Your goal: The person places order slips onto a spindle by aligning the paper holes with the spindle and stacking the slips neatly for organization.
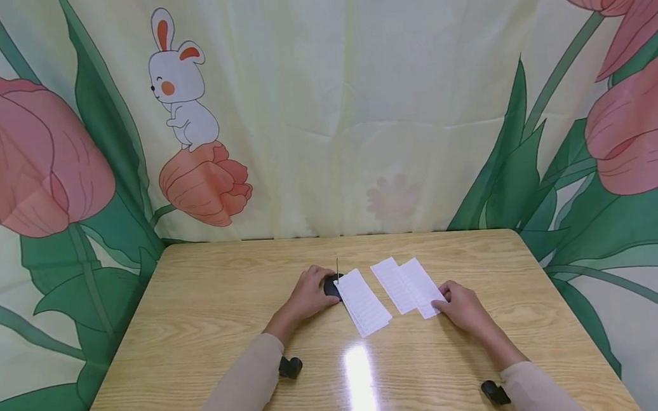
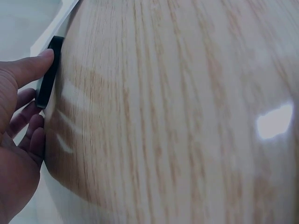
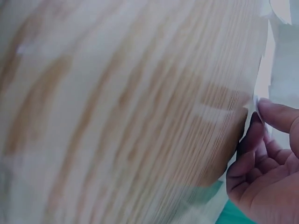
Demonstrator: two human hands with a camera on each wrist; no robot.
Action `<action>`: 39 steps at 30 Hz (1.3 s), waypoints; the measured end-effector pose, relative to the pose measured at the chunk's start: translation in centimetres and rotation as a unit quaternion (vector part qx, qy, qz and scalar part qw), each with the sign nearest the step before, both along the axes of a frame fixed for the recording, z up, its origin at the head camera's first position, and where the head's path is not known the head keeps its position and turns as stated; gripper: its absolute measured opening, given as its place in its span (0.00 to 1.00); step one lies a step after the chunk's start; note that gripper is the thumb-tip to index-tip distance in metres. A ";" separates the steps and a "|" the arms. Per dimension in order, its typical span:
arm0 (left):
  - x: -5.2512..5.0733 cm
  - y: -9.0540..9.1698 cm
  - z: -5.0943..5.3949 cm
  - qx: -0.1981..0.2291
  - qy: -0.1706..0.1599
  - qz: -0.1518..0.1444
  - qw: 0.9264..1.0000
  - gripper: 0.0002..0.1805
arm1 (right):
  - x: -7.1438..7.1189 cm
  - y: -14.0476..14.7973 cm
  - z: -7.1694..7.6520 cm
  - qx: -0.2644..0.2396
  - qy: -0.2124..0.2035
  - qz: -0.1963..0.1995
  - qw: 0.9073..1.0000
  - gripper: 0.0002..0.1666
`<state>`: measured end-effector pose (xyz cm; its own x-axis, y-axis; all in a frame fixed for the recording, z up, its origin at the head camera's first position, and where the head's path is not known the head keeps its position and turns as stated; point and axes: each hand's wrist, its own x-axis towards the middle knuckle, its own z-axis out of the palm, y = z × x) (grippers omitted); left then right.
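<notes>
A receipt spike, with a thin upright rod [image 1: 337, 267] on a round black base [image 1: 331, 287], stands on the table. My left hand [image 1: 311, 293] grips the base at its edge, thumb on one side and fingers on the other; the left wrist view shows the base's dark rim [image 2: 50, 72]. Lined white paper slips [image 1: 364, 302] lie with one corner at the rod and fan toward me. To their right are two overlapping loose slips, the left one [image 1: 392, 284] and the right one [image 1: 422, 285]. My right hand [image 1: 463, 307] pinches the right slip's near corner between thumb and finger.
The wooden table [image 1: 225, 283] has a bright light reflection near its front. A curtain [image 1: 310, 105] printed with tulips and a rabbit hangs behind it. Dark wrist devices sit at the left sleeve [image 1: 290, 367] and the right sleeve [image 1: 494, 392].
</notes>
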<state>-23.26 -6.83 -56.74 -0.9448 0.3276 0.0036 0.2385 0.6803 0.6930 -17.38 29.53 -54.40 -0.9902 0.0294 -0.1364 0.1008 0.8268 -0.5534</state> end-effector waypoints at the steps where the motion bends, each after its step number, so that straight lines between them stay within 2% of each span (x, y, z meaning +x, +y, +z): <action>1: 0.0 0.0 0.0 0.000 -0.002 0.001 1.000 0.34 | 0.0 0.1 0.0 -0.001 0.003 0.002 1.000 0.14; 7: 0.0 0.1 0.0 0.004 -0.020 0.010 1.000 0.34 | -0.2 0.9 -0.1 -0.004 0.019 0.012 1.000 0.10; 15: 0.2 0.2 0.2 0.000 -0.027 0.013 1.000 0.34 | -0.2 1.5 0.2 -0.006 0.017 0.015 1.000 0.11; 23: 0.2 0.1 0.2 0.007 -0.025 0.012 1.000 0.33 | 0.1 2.3 1.0 -0.041 0.007 0.001 0.999 0.13; 39: 0.2 0.3 0.6 0.003 -0.033 0.017 0.999 0.35 | -0.6 3.0 3.5 -0.019 0.018 0.000 1.000 0.15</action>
<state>-23.06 -6.56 -56.17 -0.9537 0.2952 -0.0570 0.1688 0.6826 0.7110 -18.02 32.56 -50.94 -0.9944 0.0258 -0.1022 0.0813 0.8050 -0.5877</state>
